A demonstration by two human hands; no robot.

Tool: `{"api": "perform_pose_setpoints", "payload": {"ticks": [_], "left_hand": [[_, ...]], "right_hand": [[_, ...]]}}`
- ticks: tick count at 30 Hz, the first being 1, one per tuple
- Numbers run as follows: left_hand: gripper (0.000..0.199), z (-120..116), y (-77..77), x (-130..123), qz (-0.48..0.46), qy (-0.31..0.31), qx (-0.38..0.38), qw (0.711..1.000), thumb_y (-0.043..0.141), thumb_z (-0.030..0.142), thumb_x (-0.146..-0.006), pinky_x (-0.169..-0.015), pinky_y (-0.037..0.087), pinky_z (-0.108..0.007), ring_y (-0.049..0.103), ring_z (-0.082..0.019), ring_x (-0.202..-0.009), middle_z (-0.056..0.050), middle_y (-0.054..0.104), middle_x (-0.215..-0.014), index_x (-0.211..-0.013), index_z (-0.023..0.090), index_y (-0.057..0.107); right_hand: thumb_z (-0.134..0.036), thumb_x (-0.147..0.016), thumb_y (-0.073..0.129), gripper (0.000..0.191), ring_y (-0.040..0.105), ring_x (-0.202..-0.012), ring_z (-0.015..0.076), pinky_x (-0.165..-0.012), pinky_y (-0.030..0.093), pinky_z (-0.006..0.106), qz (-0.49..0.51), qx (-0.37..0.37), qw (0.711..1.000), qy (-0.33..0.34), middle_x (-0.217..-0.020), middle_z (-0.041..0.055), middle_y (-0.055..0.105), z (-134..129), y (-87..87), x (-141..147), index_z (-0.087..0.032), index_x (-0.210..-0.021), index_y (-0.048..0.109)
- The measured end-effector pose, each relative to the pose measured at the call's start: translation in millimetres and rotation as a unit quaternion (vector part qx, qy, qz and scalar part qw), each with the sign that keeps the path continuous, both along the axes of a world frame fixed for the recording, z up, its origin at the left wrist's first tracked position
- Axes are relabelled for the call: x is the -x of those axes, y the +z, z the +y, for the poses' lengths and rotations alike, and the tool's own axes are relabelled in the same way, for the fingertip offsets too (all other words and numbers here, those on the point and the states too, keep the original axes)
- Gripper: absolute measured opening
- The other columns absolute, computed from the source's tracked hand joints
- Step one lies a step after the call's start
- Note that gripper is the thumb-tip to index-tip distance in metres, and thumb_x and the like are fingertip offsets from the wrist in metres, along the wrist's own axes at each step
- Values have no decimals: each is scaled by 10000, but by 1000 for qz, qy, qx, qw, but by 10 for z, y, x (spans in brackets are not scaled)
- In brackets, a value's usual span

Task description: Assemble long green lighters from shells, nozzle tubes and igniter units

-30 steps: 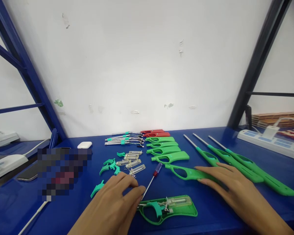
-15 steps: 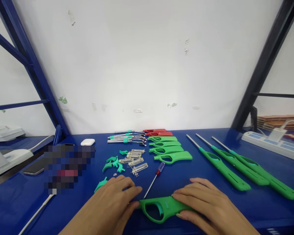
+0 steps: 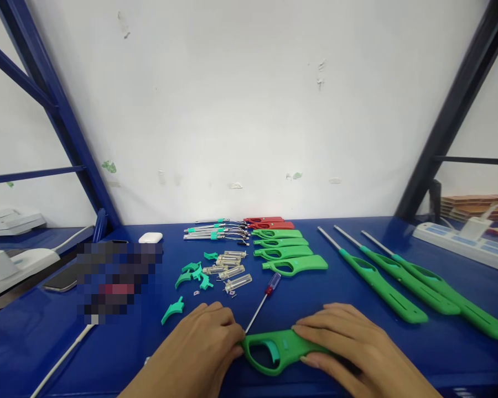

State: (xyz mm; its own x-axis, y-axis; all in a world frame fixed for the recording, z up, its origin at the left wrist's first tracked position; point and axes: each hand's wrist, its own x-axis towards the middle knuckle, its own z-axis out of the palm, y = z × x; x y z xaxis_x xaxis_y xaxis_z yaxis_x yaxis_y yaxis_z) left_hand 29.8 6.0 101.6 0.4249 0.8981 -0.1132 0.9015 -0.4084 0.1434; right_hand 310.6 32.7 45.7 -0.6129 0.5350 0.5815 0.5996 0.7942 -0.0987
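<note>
A green lighter-shaped handle [image 3: 288,345] with a teal trigger in its loop lies at the front of the blue table. My left hand [image 3: 209,342] pinches its narrow left end, fingers closed. Around its wide right end my right hand [image 3: 348,345] is closed, the thumb below and the fingers on top. Just behind the handle lies a screwdriver [image 3: 273,284] with a clear purple and red grip, its tip by my left fingertips. Loose teal triggers [image 3: 173,310] and clear tanks [image 3: 238,283] are spread behind my left hand.
Green handle shells [image 3: 301,265] and red ones [image 3: 274,225] lie stacked at the back, beside metal rods with wires [image 3: 203,236]. Three long green lighters [image 3: 384,287] rest at the right. Power strips [image 3: 465,243] stand at both sides. A white case [image 3: 150,237] and phone [image 3: 62,279] lie left.
My left hand has shifted slightly right along with the handle's narrow end, uncovering more of the nearest teal trigger. The trigger inside the handle's loop shows more. The whole view has shifted slightly.
</note>
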Motion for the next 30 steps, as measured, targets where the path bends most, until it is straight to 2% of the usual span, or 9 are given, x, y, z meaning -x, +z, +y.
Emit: {"api": "perform_pose_setpoints", "payload": {"ticks": [5,10,16,21,27,30], "left_hand": [[300,21,-41,-10,-15,10,-3,1000,562,101,-1059,-849,482,-315,712,-208,-974,-26,764,-1051,-934,244,795],[339,26,-104,-24,-7,0,-29,1000,543,38,-1008,-831,490,-328,712,-216,-944,-37,772,-1044,-914,239,798],[338,-22,-135,-97,41,-1,-32,999,520,-25,-918,-927,546,-458,704,-281,-1001,-68,759,-1065,-962,203,766],[320,-72,-125,-88,45,-19,-86,995,552,-36,-875,-931,541,-436,699,-284,-990,-80,746,-1042,-966,190,759],[298,-97,-151,-41,66,-50,-132,988,584,-12,-902,-945,541,-416,708,-291,-1023,-76,752,-1049,-1017,202,758],[282,-130,-158,-38,62,-72,-170,981,587,21,-926,-975,547,-435,699,-312,-1090,-86,756,-1094,-1088,194,738]], "right_hand": [[-507,-1118,536,325,805,-969,189,-869,659,273,48,52,997,-11,-1103,-4,830,-43,-20,43,-308,-1149,791],[-450,-1148,480,318,790,-925,177,-891,645,260,75,69,995,1,-1057,15,807,-87,-25,71,-286,-1167,752],[-366,-1143,499,247,770,-966,191,-896,637,276,14,124,992,-24,-1096,26,779,-117,10,101,-285,-1131,732],[-304,-1146,475,246,755,-978,195,-867,633,274,-6,134,991,-19,-1096,34,765,-146,4,95,-264,-1117,716],[-248,-1034,694,110,761,-976,216,-845,650,292,-7,132,991,-28,-1095,10,781,-77,-56,107,-282,-1133,724],[-252,-940,818,291,768,-1065,248,-905,651,313,9,125,992,-26,-1158,5,799,-55,-56,103,-307,-1207,716]]}}
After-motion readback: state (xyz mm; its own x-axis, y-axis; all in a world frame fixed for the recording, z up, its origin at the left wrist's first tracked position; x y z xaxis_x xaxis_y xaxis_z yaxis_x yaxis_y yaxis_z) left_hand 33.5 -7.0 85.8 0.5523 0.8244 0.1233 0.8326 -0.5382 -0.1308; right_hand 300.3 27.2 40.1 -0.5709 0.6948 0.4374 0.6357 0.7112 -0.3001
